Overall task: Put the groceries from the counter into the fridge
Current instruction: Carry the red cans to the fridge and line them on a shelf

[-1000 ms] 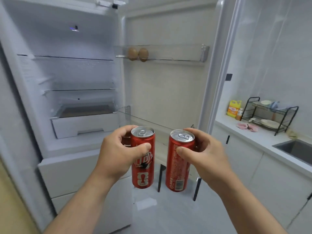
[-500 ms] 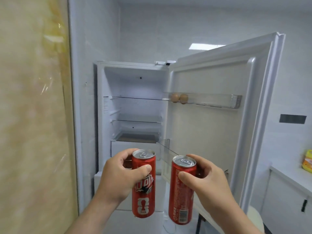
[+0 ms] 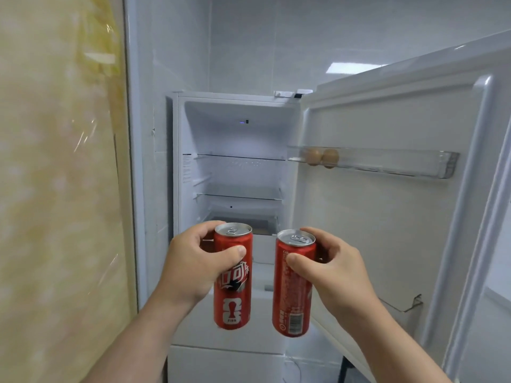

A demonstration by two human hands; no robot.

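My left hand [image 3: 193,264] grips a tall red soda can [image 3: 232,302] near its top, held upright. My right hand [image 3: 331,266] grips a second red soda can [image 3: 291,308] the same way, a little to the right of the first. Both cans hang in the air in front of the open white fridge [image 3: 235,139]. Its glass shelves [image 3: 240,157] look bare. The fridge door [image 3: 387,217] stands open to the right.
Two brown eggs [image 3: 322,157] sit in the clear upper door rack [image 3: 387,161]. A yellowish glossy panel [image 3: 60,189] fills the left side, close to me. White tiled wall rises behind the fridge. A lower door rack [image 3: 398,305] shows by my right wrist.
The view has swung up and left; the counter and sink have left the picture and the yellow panel has come in. Both hands still hold their cans in the same way.
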